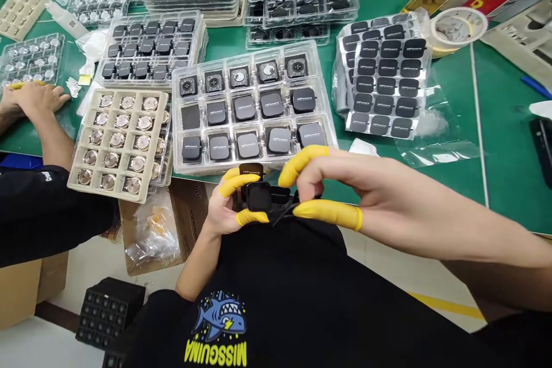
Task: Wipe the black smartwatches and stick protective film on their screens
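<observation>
- Left hand (pixel 222 210), head view: a square black piece (pixel 259 196) is gripped between yellow-covered finger and thumb, just off the near edge of the green surface (pixel 504 121).
- Right hand (pixel 376 191): thumb and fingers are drawn narrow on a thin dark strip (pixel 283 214) beside that piece; contact between the two cannot be confirmed, owing to blur.
- Dark lettered tab (pixel 251 171) is noted at the left fingers; its attachment cannot be told.
- Clear tray (pixel 323 92), beyond the hands: similar square pieces are seated in compartments, round centres shown in the top row, lettered dark faces in most others.
- Label sheets (pixel 382 86) are laid right of the tray.
- Step in hand, as judged: the strip is being handled for covering or labelling the piece.
- Next move, as judged: a steady left grip and squared edges are required; skewed placement is the risk.
</observation>
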The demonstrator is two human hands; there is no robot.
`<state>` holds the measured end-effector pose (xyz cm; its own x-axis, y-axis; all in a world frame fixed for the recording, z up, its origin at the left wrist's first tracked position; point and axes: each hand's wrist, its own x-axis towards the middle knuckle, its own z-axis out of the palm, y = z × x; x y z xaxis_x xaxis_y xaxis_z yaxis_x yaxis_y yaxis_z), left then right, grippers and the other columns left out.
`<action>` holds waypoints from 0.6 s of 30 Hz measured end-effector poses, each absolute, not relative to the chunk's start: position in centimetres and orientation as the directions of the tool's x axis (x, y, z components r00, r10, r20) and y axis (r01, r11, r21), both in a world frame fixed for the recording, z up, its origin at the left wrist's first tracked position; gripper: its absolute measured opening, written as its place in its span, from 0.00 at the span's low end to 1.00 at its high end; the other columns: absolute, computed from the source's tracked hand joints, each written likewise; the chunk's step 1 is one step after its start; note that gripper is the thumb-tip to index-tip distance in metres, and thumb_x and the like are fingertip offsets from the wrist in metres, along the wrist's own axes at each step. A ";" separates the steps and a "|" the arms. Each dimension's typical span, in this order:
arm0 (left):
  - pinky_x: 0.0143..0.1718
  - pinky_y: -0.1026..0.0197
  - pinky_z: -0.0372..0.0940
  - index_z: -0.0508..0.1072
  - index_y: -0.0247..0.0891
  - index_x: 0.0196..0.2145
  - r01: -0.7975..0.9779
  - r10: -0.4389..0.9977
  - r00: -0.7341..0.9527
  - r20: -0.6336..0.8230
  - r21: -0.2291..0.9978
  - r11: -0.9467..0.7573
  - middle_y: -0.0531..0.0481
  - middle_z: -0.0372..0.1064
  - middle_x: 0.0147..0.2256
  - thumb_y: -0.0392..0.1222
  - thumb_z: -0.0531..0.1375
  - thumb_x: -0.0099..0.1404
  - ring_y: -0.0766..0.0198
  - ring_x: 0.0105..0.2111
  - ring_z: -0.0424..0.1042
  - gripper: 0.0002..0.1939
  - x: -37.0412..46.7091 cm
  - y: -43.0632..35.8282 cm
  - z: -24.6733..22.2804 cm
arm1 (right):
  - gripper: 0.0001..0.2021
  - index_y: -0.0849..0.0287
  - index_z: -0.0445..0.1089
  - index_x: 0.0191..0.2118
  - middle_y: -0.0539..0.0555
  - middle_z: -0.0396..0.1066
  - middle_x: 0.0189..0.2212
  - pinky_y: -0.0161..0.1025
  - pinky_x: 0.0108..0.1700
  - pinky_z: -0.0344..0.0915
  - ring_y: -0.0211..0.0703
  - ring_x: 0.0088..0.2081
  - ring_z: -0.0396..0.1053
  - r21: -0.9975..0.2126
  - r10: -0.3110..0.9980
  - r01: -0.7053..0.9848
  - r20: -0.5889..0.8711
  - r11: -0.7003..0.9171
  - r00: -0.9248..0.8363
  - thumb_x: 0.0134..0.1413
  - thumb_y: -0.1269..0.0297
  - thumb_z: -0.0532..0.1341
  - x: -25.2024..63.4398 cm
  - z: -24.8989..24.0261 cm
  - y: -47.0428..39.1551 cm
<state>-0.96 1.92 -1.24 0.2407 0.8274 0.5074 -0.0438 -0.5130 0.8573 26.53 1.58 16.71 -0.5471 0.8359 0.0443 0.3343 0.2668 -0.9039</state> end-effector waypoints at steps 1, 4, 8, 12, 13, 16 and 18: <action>0.58 0.50 0.83 0.85 0.47 0.64 -0.033 0.821 0.255 0.510 0.853 -0.520 0.41 0.83 0.54 0.69 0.81 0.59 0.48 0.54 0.87 0.41 -0.9 2.0 -1.2 | 0.07 0.50 0.74 0.41 0.55 0.81 0.43 0.45 0.40 0.75 0.50 0.41 0.77 -0.907 0.822 0.339 0.015 0.251 -0.569 0.77 0.60 0.67 26.3 16.8 2.2; 0.58 0.50 0.83 0.85 0.47 0.64 -0.044 0.817 0.280 0.504 0.857 -0.513 0.41 0.83 0.54 0.69 0.81 0.60 0.49 0.54 0.87 0.41 -0.7 2.1 -0.8 | 0.07 0.50 0.74 0.40 0.53 0.80 0.41 0.44 0.37 0.71 0.47 0.38 0.74 -0.904 0.796 0.376 -0.070 0.204 -0.601 0.75 0.61 0.68 25.7 16.5 4.1; 0.57 0.52 0.83 0.85 0.48 0.64 -0.079 0.816 0.271 0.511 0.856 -0.511 0.43 0.83 0.53 0.70 0.78 0.63 0.52 0.53 0.86 0.39 -0.7 2.1 -0.1 | 0.08 0.52 0.78 0.40 0.52 0.80 0.40 0.43 0.37 0.68 0.45 0.36 0.74 -0.881 0.744 0.458 -0.229 0.115 -0.628 0.74 0.58 0.72 25.2 16.0 5.9; 0.57 0.52 0.83 0.84 0.47 0.65 -0.040 0.810 0.289 0.509 0.852 -0.521 0.42 0.83 0.53 0.72 0.76 0.65 0.52 0.53 0.86 0.39 -0.8 1.9 -0.3 | 0.10 0.53 0.80 0.39 0.51 0.78 0.36 0.42 0.32 0.64 0.42 0.32 0.70 -0.842 0.719 0.532 -0.318 0.085 -0.618 0.72 0.57 0.74 24.8 15.6 6.8; 0.57 0.51 0.83 0.84 0.47 0.65 -0.012 0.817 0.296 0.495 0.857 -0.515 0.42 0.83 0.52 0.74 0.75 0.65 0.52 0.52 0.86 0.41 -0.9 1.7 -0.6 | 0.10 0.53 0.80 0.38 0.50 0.78 0.35 0.42 0.31 0.63 0.40 0.30 0.69 -0.840 0.721 0.536 -0.320 0.085 -0.615 0.72 0.56 0.75 24.7 15.5 6.9; 0.58 0.49 0.83 0.84 0.47 0.65 0.067 0.836 0.278 0.473 0.859 -0.508 0.42 0.83 0.53 0.76 0.75 0.62 0.49 0.54 0.86 0.43 -1.1 1.2 -1.5 | 0.10 0.52 0.80 0.38 0.50 0.78 0.34 0.41 0.29 0.61 0.39 0.28 0.67 -0.846 0.722 0.523 -0.297 0.104 -0.625 0.71 0.55 0.75 24.5 15.1 6.9; 0.61 0.48 0.82 0.83 0.48 0.66 0.083 0.831 0.260 0.492 0.846 -0.527 0.42 0.83 0.54 0.75 0.77 0.61 0.48 0.56 0.85 0.44 -1.2 1.0 -1.9 | 0.10 0.52 0.81 0.38 0.50 0.79 0.35 0.41 0.28 0.61 0.39 0.29 0.69 -0.847 0.725 0.520 -0.288 0.113 -0.626 0.71 0.56 0.74 24.3 14.9 6.9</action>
<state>-1.20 1.01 -1.94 0.2600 0.8307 0.4923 0.0834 -0.5272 0.8456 24.31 6.88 14.93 -0.6258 0.7249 -0.2880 0.5202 0.1126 -0.8466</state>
